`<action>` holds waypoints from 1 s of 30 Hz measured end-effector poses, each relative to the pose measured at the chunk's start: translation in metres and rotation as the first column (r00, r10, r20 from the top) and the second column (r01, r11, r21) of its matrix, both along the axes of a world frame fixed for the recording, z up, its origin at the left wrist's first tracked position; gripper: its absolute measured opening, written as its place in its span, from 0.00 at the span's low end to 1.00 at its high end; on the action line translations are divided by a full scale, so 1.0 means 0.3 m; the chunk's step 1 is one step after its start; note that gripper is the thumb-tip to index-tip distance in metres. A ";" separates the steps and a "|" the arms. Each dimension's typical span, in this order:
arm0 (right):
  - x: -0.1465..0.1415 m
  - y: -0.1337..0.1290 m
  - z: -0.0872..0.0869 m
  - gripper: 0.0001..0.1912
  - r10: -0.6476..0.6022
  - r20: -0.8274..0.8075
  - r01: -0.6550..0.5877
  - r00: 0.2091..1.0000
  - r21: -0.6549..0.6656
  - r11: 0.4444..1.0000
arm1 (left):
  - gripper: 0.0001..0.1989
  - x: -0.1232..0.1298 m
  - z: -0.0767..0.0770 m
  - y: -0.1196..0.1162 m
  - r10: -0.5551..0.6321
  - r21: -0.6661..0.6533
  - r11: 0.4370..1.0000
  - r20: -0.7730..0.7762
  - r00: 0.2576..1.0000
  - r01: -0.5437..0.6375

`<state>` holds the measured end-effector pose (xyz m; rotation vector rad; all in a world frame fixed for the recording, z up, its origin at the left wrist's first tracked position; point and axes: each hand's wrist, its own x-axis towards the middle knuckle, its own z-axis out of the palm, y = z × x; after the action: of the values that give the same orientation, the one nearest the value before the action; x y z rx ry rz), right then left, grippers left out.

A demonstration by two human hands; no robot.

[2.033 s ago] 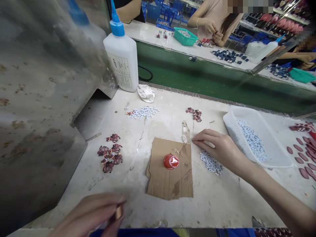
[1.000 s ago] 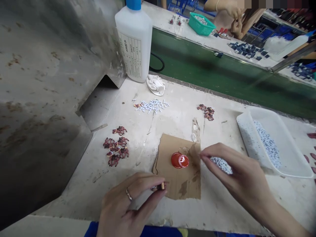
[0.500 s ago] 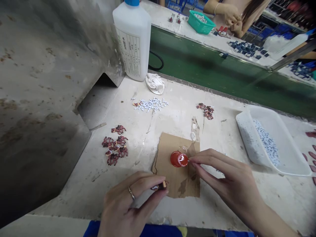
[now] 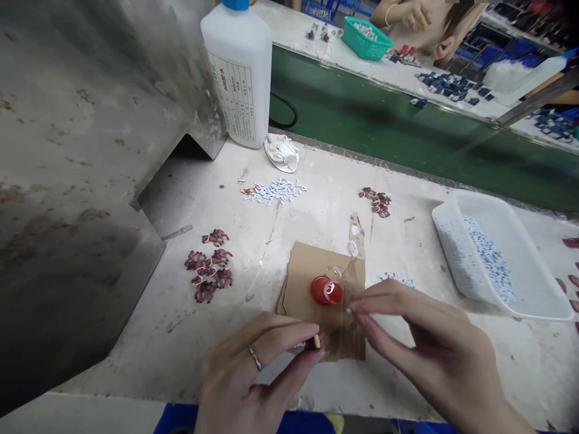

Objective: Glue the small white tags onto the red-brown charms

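My left hand [image 4: 266, 367], with a ring on one finger, pinches a small dark figurine [image 4: 312, 343] with tan and whitish parts between thumb and forefinger. Most of the figurine is hidden by the fingers. Over the right edge of the torn cardboard [image 4: 303, 259], my right hand [image 4: 425, 337] is closed at the fingertips on a tiny whitish piece [image 4: 349, 310], too small to name. Between and beyond both hands, a small red dish [image 4: 319, 290] of glossy red liquid sits on the cardboard beside a second round red rim. Brown horse-like figurines [image 4: 208, 266] lie in a cluster to the left.
Behind the cardboard lie small pale-blue parts [image 4: 275, 191] and more brown figurines [image 4: 379, 202]. A white bottle [image 4: 239, 78] with a blue cap stands by a metal housing [image 4: 81, 181]. At right is a translucent bin [image 4: 538, 283] of tiny pieces. A co-worker's hand [image 4: 416, 15] shows across the divider.
My right hand has drawn back from the red dish, slightly down toward me, with the tiny piece. My left hand has moved a little right with the figurine, nearer the right hand.
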<state>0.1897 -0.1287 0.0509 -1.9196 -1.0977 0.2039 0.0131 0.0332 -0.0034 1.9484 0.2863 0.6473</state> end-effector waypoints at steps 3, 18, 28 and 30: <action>-0.035 0.014 0.010 0.14 0.101 -0.135 -0.093 0.986 0.063 0.994 | 0.06 0.003 0.005 -0.003 -0.004 0.008 1.000 0.022 1.000 0.004; -0.063 0.025 -0.014 0.16 0.173 -0.180 -0.161 0.968 0.078 0.984 | 0.09 -0.010 -0.005 -0.012 -0.043 0.022 0.999 -0.025 0.999 0.043; -0.092 -0.089 -0.057 0.36 0.300 0.192 -0.295 0.934 -0.056 0.954 | 0.09 -0.005 0.008 -0.013 -0.021 -0.094 0.995 -0.013 1.000 0.019; -0.089 -0.077 -0.037 0.35 0.273 0.125 -0.265 0.954 -0.077 0.961 | 0.11 0.009 0.013 -0.008 -0.039 -0.117 0.992 0.013 0.999 0.040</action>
<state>0.1631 -0.1519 0.0398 -1.8520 -1.4602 0.2624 0.0157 0.0307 0.0007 1.8337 0.2727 0.6019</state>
